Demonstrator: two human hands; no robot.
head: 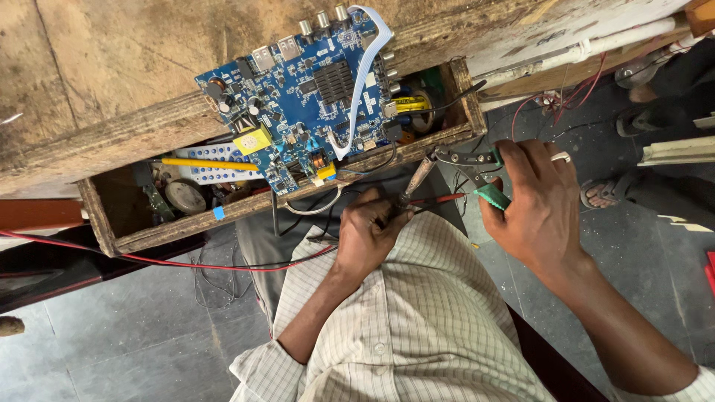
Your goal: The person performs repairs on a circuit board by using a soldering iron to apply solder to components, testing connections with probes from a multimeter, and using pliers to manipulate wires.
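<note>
Blue circuit board (302,97) overhung drawer; left hand (369,234) gripped soldering iron (414,181), right hand (540,205) gripped pliers (469,165) (hot tip near wires, burn risk)

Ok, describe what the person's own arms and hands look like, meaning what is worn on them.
Both arms come out of a pale shirt with a fine checked pattern and small buttons. The left sleeve is rolled up near the elbow, so the forearm is bare down to the left hand. The right sleeve shows only at the picture's corner. The right hand wears a light metal ring on one finger. No gloves, no watch visible.
</note>
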